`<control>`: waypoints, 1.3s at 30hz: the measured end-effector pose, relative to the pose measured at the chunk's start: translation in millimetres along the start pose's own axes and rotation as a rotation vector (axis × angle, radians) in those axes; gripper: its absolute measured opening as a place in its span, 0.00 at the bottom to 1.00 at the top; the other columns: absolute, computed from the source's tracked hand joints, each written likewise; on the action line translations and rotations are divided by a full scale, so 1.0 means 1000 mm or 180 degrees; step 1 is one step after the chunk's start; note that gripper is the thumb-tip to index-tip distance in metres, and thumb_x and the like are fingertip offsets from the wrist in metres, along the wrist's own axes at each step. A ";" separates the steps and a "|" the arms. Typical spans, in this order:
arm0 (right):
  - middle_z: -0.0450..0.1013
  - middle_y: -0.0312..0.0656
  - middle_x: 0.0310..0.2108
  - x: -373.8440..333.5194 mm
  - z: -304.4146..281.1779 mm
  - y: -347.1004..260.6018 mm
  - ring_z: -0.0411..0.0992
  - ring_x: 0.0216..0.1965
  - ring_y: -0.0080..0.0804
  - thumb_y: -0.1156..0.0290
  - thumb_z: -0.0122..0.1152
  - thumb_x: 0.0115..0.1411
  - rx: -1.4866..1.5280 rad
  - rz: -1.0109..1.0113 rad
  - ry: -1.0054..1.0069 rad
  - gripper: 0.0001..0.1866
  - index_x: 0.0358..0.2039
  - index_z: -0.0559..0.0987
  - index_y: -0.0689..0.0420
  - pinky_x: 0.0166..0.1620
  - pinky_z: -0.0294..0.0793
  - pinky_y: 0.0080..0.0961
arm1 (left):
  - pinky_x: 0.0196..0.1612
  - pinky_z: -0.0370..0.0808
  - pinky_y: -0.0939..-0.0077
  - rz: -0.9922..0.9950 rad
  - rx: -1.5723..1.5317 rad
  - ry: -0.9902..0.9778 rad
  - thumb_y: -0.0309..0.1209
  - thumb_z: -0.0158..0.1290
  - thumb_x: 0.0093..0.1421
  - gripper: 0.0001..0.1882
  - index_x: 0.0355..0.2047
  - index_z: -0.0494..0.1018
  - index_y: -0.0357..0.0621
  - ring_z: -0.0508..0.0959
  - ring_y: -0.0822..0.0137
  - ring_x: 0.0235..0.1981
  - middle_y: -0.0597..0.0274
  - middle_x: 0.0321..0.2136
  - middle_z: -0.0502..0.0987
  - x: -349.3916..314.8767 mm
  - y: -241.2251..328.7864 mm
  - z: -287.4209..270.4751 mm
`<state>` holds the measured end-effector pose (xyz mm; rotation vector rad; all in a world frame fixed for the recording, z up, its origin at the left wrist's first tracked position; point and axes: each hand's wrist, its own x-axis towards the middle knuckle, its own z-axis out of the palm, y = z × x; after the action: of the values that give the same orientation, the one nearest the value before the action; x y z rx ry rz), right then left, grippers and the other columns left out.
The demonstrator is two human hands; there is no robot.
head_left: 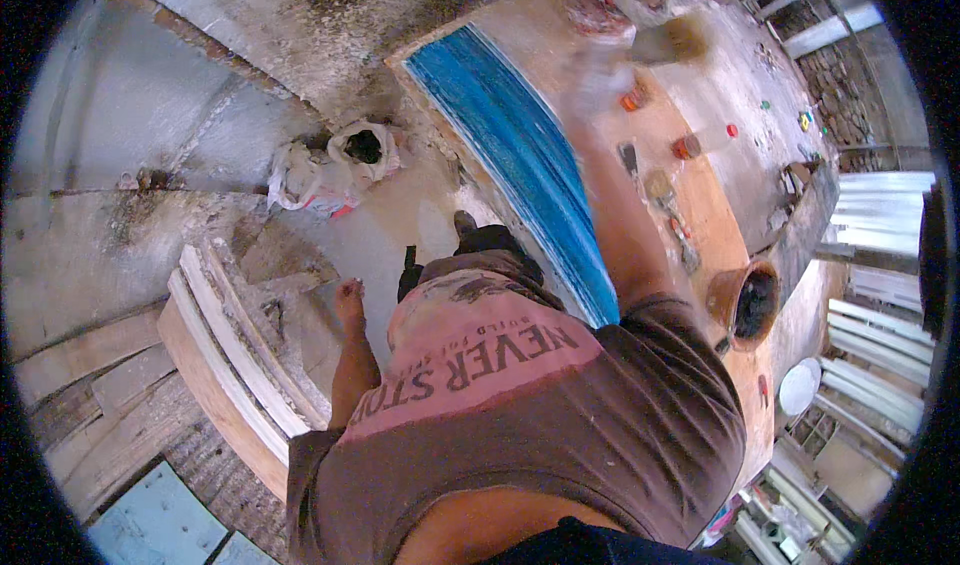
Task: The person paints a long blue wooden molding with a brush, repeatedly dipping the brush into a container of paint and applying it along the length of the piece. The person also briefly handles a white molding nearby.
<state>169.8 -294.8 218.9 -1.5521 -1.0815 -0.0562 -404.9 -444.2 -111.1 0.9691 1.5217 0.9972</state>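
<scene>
My right arm reaches over the worktable, and my right hand (598,77) is smeared by motion, so its fingers cannot be made out. Right beside it is a blurred brownish, brush-like thing (672,42); whether I grip it is unclear. Along the table's near edge lies a long panel (510,150) streaked with blue paint, left of my right forearm. Low at my left side hangs my left hand (350,293), its fingers curled in; anything inside them is hidden.
On the table are a flat brush (628,157), a small orange-brown jar (686,146), a red cap (732,131) and a clay pot (750,303) with dark contents. White sacks (320,177) stand on the floor ahead. Curved pale boards (235,340) lean at my left.
</scene>
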 end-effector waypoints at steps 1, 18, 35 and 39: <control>0.75 0.56 0.27 -0.010 0.017 0.022 0.71 0.25 0.54 0.62 0.54 0.61 -0.0786 -0.0085 -0.0878 0.15 0.33 0.78 0.64 0.34 0.71 0.48 | 0.34 0.73 0.77 -0.0100 -0.0333 -0.0171 0.33 0.62 0.58 0.12 0.38 0.76 0.40 0.76 0.71 0.31 0.62 0.32 0.78 0.003 0.001 0.004; 0.76 0.52 0.22 -0.117 -0.163 -0.039 0.75 0.23 0.50 0.63 0.53 0.57 -0.2603 -0.1661 -0.0011 0.15 0.25 0.80 0.61 0.29 0.76 0.42 | 0.31 0.73 0.75 0.0518 0.1865 -0.1378 0.34 0.60 0.57 0.08 0.32 0.78 0.44 0.76 0.70 0.25 0.64 0.25 0.78 -0.174 -0.114 -0.081; 0.77 0.51 0.24 -0.412 -0.621 -0.025 0.76 0.24 0.45 0.67 0.53 0.63 -0.3257 0.0376 -0.1693 0.12 0.31 0.79 0.61 0.30 0.76 0.39 | 0.28 0.71 0.80 -0.0464 0.0906 -0.1474 0.29 0.60 0.57 0.12 0.41 0.75 0.39 0.74 0.74 0.26 0.65 0.28 0.77 -0.316 -0.154 0.033; 0.72 0.47 0.18 -0.455 -0.721 -0.065 0.71 0.20 0.38 0.61 0.52 0.65 -0.1441 0.0968 0.0191 0.17 0.27 0.76 0.61 0.29 0.72 0.40 | 0.30 0.72 0.80 0.0369 0.1273 -0.1988 0.24 0.60 0.56 0.13 0.42 0.74 0.39 0.75 0.74 0.28 0.65 0.29 0.77 -0.417 -0.139 0.119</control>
<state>237.0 -1147.1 234.1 -2.0946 -0.8069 -0.1464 -237.9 -868.1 -124.9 1.4978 1.1514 0.3956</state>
